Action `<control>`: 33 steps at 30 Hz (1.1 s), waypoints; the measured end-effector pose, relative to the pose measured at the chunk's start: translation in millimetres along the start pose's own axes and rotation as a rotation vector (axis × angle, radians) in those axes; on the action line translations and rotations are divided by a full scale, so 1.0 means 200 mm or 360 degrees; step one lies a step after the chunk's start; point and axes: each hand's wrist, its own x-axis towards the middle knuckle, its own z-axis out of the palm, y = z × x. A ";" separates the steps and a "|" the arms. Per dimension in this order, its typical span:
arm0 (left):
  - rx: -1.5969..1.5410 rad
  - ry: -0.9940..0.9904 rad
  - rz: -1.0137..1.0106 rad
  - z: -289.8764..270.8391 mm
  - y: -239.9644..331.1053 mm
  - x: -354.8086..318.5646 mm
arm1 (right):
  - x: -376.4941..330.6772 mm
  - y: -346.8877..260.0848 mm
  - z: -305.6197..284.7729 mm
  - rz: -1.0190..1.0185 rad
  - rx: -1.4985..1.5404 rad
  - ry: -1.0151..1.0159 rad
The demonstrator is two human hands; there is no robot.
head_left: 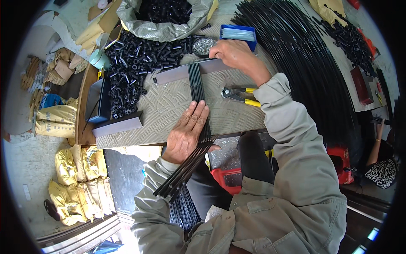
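Observation:
A row of thin dark rods (196,86) lies side by side across the worktop, their near ends fanning out over its front edge. My left hand (186,133) rests on them with its fingers stretched out flat and its thumb to the right. Under the far part of the rods runs a grey flat bar (173,75). My right hand (237,55) is at the right part of this bar, fingers curled down at its far edge; what is between the fingertips is hidden. Pincers with yellow handles (237,94) lie between the rods and my right forearm.
Black plastic fittings (135,57) are heaped at the left, below a sack (169,30) of more. A round dish (202,46) of small shiny pieces and a blue box (249,42) with pale strips stand behind my right hand. Long black rods (300,55) cover the right side.

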 end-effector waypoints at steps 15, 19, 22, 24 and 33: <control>0.0048 -0.0010 -0.0019 0.01 0.01 0.01 | -0.02 0.00 -0.03 0.0103 -0.0046 -0.0048; 0.0043 -0.0026 -0.0017 0.00 0.01 0.02 | -0.01 0.01 -0.02 0.0148 0.0004 -0.0041; 0.0057 -0.0039 -0.0009 0.01 0.02 0.02 | -0.02 0.01 -0.01 0.0124 -0.0005 -0.0010; 0.0061 -0.0020 -0.0013 0.01 0.02 0.02 | -0.02 0.01 -0.02 0.0111 -0.0006 0.0009; 0.0107 -0.0025 -0.0011 0.01 0.02 0.03 | -0.02 0.01 -0.02 0.0189 0.0006 -0.0067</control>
